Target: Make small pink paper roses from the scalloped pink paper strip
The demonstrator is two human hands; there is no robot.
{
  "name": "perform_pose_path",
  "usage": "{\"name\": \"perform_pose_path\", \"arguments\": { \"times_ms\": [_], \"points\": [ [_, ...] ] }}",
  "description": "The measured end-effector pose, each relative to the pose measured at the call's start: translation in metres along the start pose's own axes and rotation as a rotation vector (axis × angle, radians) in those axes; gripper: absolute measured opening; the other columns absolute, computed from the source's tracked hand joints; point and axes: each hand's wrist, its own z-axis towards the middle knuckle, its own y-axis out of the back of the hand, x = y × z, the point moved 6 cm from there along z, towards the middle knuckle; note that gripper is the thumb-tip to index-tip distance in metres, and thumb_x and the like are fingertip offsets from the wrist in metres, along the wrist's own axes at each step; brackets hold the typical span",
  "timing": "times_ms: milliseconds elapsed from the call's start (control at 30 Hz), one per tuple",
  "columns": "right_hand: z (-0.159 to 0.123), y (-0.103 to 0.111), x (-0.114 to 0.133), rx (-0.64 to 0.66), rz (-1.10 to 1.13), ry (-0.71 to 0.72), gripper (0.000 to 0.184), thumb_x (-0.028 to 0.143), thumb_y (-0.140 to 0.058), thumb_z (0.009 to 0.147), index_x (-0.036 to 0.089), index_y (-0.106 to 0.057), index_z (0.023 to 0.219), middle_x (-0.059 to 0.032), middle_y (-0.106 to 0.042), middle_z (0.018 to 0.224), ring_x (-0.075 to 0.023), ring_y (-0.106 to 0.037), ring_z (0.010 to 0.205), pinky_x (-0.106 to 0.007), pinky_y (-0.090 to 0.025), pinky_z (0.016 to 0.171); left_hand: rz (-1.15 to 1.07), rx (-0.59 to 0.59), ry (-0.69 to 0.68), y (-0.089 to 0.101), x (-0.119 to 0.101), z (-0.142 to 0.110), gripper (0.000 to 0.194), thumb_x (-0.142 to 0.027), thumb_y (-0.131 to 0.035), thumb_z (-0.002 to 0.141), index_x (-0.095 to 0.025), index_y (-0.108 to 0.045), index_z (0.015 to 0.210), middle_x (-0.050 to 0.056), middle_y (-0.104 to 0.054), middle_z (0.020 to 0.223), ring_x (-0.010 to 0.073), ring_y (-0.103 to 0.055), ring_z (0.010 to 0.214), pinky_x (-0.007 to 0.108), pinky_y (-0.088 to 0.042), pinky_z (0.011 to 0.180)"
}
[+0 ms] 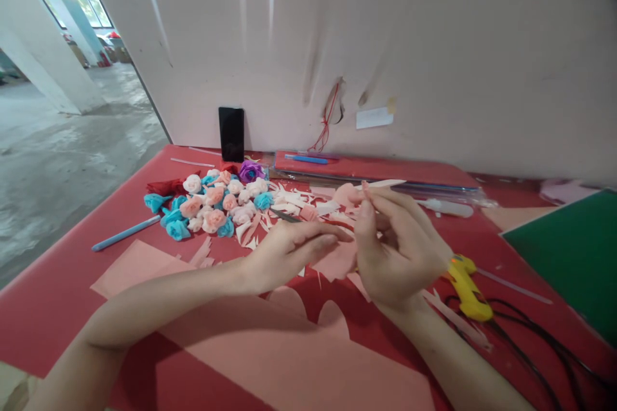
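My right hand (402, 250) is raised over the table, thumb and fingertips pinched on a small rolled piece of pink paper (365, 189). My left hand (292, 250) reaches in from the left, its fingers stretched out flat and pointing right, with nothing seen in its grasp. Just beyond those fingers lie scissors (285, 215), dark-bladed and red-handled, partly hidden; whether the hand touches them I cannot tell. Below both hands is a large pink paper sheet (299, 353). Cut pink petals (333, 320) with rounded ends rest along its upper edge.
Several paper roses (214, 205) in pink, white, blue and purple are heaped left of centre, beside paper scraps (289, 199). A yellow glue gun (470, 289) with black cables lies at right. A phone (232, 133) leans on the wall; a blue pen (126, 233) lies left.
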Motion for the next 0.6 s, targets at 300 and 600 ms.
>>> {"name": "perform_pose_path", "arguments": {
  "times_ms": [300,600],
  "points": [
    [0.007,0.007,-0.001,-0.039,-0.028,-0.029,0.018,0.007,-0.056,0.081,0.024,-0.063,0.081,-0.0018,-0.069,0.076,-0.0167,-0.066,0.067,-0.030,-0.049,0.055,-0.669,-0.078,0.486,0.008,0.034,0.006,0.060,-0.057,-0.042,0.087,-0.017,-0.032,0.043,-0.008,-0.027,0.028,0.0016,-0.023,0.022,0.016,-0.016,0.027],
    [0.003,0.003,-0.008,0.008,0.043,-0.118,0.017,0.008,-0.054,0.082,0.022,-0.062,0.078,-0.0026,-0.068,0.075,-0.0145,-0.062,0.060,-0.028,-0.046,0.049,-0.617,0.231,0.327,-0.005,0.027,0.009,0.066,-0.059,-0.023,0.087,-0.019,-0.017,0.035,-0.005,-0.012,0.031,0.0037,-0.013,0.030,0.023,-0.012,0.036]
  ]
}}
